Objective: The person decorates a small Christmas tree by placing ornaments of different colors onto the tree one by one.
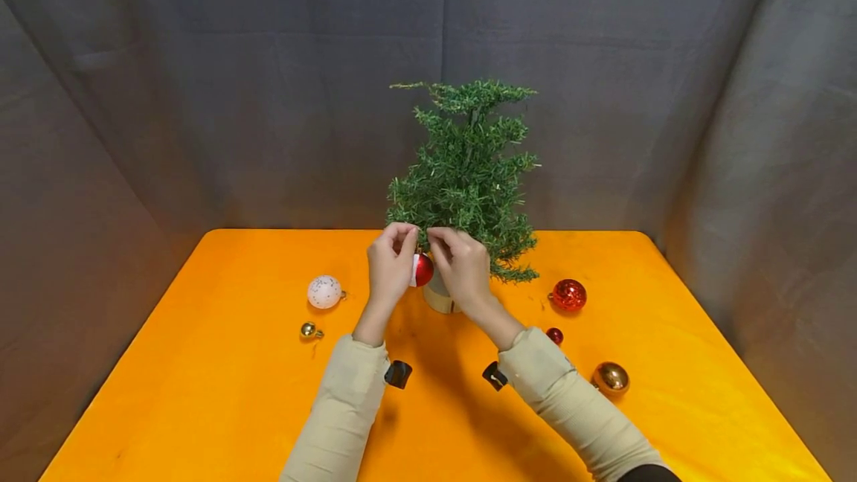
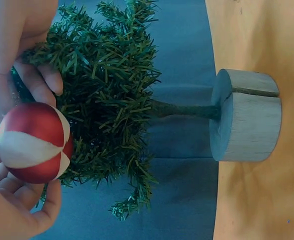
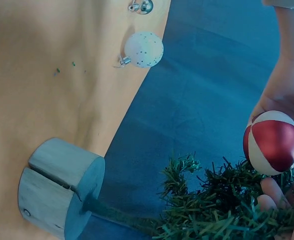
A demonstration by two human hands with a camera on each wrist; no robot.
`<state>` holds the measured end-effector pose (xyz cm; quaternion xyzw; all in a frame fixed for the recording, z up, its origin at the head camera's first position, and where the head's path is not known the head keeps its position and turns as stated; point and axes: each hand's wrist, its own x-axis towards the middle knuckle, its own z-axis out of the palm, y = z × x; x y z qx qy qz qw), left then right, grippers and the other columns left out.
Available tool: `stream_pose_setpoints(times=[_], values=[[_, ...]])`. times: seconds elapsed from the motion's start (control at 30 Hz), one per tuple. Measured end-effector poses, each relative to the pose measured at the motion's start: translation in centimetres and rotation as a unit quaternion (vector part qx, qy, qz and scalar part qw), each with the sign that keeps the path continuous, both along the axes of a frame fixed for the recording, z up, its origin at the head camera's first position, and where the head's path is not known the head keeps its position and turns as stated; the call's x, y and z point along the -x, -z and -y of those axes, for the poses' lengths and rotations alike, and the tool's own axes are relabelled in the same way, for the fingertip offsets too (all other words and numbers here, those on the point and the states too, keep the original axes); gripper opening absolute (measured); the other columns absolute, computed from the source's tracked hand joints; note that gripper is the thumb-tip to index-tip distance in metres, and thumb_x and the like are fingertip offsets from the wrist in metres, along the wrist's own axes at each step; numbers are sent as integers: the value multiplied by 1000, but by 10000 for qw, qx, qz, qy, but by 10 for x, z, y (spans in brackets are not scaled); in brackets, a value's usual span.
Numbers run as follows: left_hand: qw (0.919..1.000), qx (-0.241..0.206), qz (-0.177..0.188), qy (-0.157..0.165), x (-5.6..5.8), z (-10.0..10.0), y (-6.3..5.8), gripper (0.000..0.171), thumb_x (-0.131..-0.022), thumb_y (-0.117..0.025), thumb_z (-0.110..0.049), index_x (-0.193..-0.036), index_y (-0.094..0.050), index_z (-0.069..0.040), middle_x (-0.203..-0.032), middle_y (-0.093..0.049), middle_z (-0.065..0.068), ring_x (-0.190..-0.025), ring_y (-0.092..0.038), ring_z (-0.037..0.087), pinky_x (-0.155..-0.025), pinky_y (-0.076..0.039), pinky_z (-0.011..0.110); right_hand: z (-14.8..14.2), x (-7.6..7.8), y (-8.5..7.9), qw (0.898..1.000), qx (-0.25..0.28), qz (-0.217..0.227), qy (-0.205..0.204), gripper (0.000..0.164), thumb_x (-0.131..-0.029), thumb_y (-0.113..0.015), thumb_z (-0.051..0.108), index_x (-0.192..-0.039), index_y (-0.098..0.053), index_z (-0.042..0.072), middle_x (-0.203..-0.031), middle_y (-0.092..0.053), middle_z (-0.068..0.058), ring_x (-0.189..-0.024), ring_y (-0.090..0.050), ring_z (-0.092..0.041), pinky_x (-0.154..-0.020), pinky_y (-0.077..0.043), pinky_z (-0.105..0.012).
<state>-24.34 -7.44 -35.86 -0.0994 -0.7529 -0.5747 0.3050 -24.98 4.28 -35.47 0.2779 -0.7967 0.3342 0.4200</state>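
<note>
My left hand (image 1: 391, 262) pinches at the top of a red and white Christmas ball (image 2: 34, 142), which hangs beneath the fingertips. Thumb and fingers of my right hand (image 1: 463, 265) come together just beside it, pinching a low front branch of the small artificial Christmas tree (image 1: 472, 177). In the right wrist view the ball (image 3: 273, 142) hangs close against the green needles, with right fingers (image 3: 272, 192) under it. Its loop is hidden by the hands. The tree's round wooden base (image 2: 252, 125) stands upright on the table, partly covered by the right hand in the head view.
On the orange table (image 1: 234, 407), a white speckled ball (image 1: 324, 292) and a small gold ball (image 1: 309, 330) lie at left. At right lie a shiny red ball (image 1: 569, 295), a small red ball (image 1: 554, 335) and a bronze ball (image 1: 611, 378). Grey curtains (image 1: 301, 95) surround it.
</note>
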Motion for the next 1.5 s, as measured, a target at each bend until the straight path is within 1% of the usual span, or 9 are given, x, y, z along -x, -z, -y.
stream_pose_setpoints(times=[0.13, 0.23, 0.37, 0.47, 0.8, 0.87, 1.1, 1.3, 1.5], values=[[10000, 65, -61, -19, 0, -1, 0, 14, -89, -55, -10, -89, -63, 2, -65, -55, 9, -57, -47, 19, -53, -38, 23, 0, -1, 0, 9998, -99, -100, 128, 9, -82, -61, 2, -87, -68, 0, -75, -65, -10, -53, -54, -16, -47, -44, -26], [10000, 72, -60, -1, 0, -1, 0, 15, -90, -54, -10, -89, -63, 2, -65, -55, 8, -56, -47, 18, -52, -38, 24, 0, -2, -1, 9998, -125, -50, 125, 10, -82, -60, 1, -88, -68, 1, -75, -65, -10, -54, -54, -17, -47, -44, -27], [9999, 89, 24, -53, 1, -2, 0, 15, -89, -55, -9, -88, -64, 2, -64, -56, 8, -55, -48, 19, -51, -38, 23, 0, -3, -2, 9996, -228, 122, 146, 12, -81, -60, -1, -89, -69, 1, -75, -64, -10, -53, -52, -16, -47, -43, -26], [9998, 89, 97, -125, 0, -2, 0, 14, -88, -56, -8, -87, -65, 3, -64, -57, 9, -55, -50, 20, -50, -38, 22, 0, -3, -1, 9987, -398, 186, 264, 13, -81, -60, 0, -90, -69, 2, -75, -63, -10, -52, -51, -16, -47, -43, -26], [9984, 278, 418, -261, -1, -1, 5, 14, -87, -56, -7, -86, -66, 3, -66, -59, 11, -52, -49, 22, -46, -37, 23, 2, -7, -2, 9928, -981, 239, 644, 10, -81, -62, 3, -87, -70, 3, -81, -63, -11, -50, -56, -19, -42, -45, -26], [9980, 352, 446, -294, 0, -1, 7, 14, -87, -56, -7, -86, -66, 3, -68, -60, 10, -55, -51, 21, -47, -38, 22, 2, -7, -1, 9920, -1037, 229, 682, 9, -81, -62, 3, -86, -70, 3, -81, -63, -10, -50, -56, -18, -42, -45, -26], [9972, 435, 496, -353, -1, 0, 13, 13, -87, -56, -6, -88, -66, 3, -74, -63, 11, -70, -59, 24, -53, -43, 25, 1, -6, -2, 9928, -1038, 226, 553, 11, -81, -60, 2, -86, -70, 2, -81, -63, -11, -48, -55, -17, -40, -43, -24], [9974, 429, 482, -310, -3, 0, 17, 14, -87, -56, -6, -88, -65, 3, -76, -64, 12, -74, -60, 25, -55, -47, 30, -1, -6, -1, 9944, -975, 168, 360, 11, -82, -59, 3, -87, -69, 0, -83, -63, -12, -51, -57, -18, -42, -45, -25], [9981, 358, 427, -267, -4, 0, 20, 15, -88, -56, -9, -88, -66, 3, -77, -64, 11, -75, -60, 24, -59, -48, 32, -2, -6, 0, 9947, -986, 84, 285, 9, -81, -60, 1, -87, -68, -1, -83, -62, -13, -54, -59, -20, -46, -48, -27]])
